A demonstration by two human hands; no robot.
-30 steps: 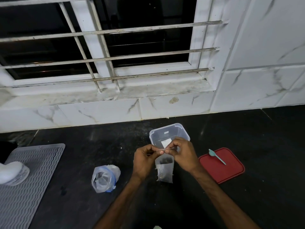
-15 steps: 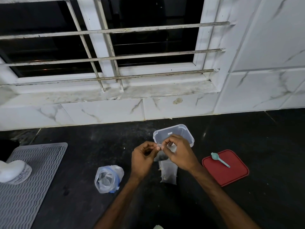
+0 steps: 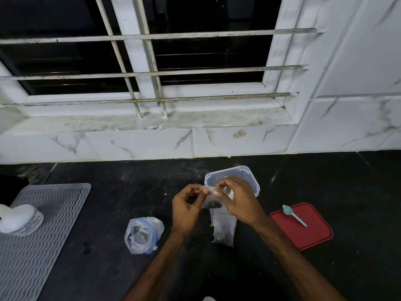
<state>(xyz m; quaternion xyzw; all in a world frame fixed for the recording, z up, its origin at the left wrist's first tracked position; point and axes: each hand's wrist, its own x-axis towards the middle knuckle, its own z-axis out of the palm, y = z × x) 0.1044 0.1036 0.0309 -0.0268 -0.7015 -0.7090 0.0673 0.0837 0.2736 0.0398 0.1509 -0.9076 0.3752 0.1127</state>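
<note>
**Pouch mouth worked between two pinching hands**

Black stone counter (image 3: 325,181) ran beneath a white marble-tiled wall and a barred window (image 3: 152,72), dark outside. Near the middle, the left hand (image 3: 186,205) and the right hand (image 3: 238,198) both pinched the top strip of a small clear pouch (image 3: 211,204), with fingers curled and thumbs pressed to the plastic. The pouch hung off the counter, just in front of the near-left rim of an open clear container (image 3: 253,177), with dark contents gathered at its bottom.

A second earlier the pouch had hung straight down from fingertips that met at the middle of its mouth. By this moment it had tipped to the left, and the right hand's fingers lay further along the strip. A second pouch (image 3: 224,231), lying flat on the counter, now showed apart below it. The hands were probably running along the seal, though whether it was closed could not be told.

To the right lay a red lid (image 3: 308,233) with a pale blue spoon (image 3: 294,215) on it. To the left stood a larger open bag (image 3: 143,234), and at the far left a grey ribbed mat (image 3: 43,246) bore a white bottle (image 3: 18,218).
</note>
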